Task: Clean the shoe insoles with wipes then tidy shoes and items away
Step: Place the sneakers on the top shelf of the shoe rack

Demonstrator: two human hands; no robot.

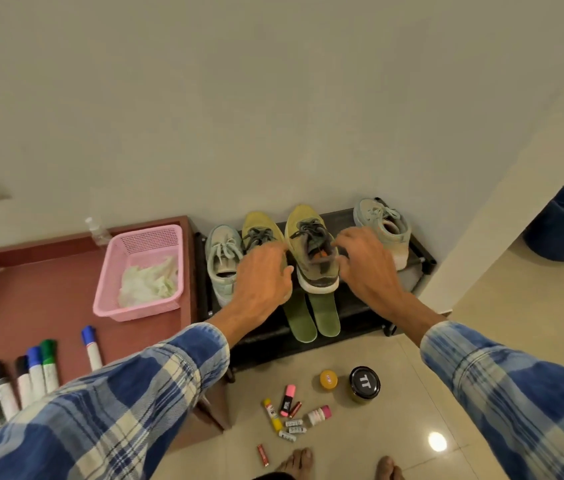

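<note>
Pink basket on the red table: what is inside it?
The pink basket holds a heap of crumpled white wipes. Anything beneath the heap is covered; the far part shows only bare basket floor.

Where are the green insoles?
Head view, centre: green insoles lie side by side on the black shoe rack, just in front of the right-hand yellow shoe.

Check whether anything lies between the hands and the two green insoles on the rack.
Nothing visible does. The green insoles lie uncovered on the black shoe rack, just in front of the heel of a yellow shoe. The left hand and right hand flank that shoe, just beyond the insoles.
</note>
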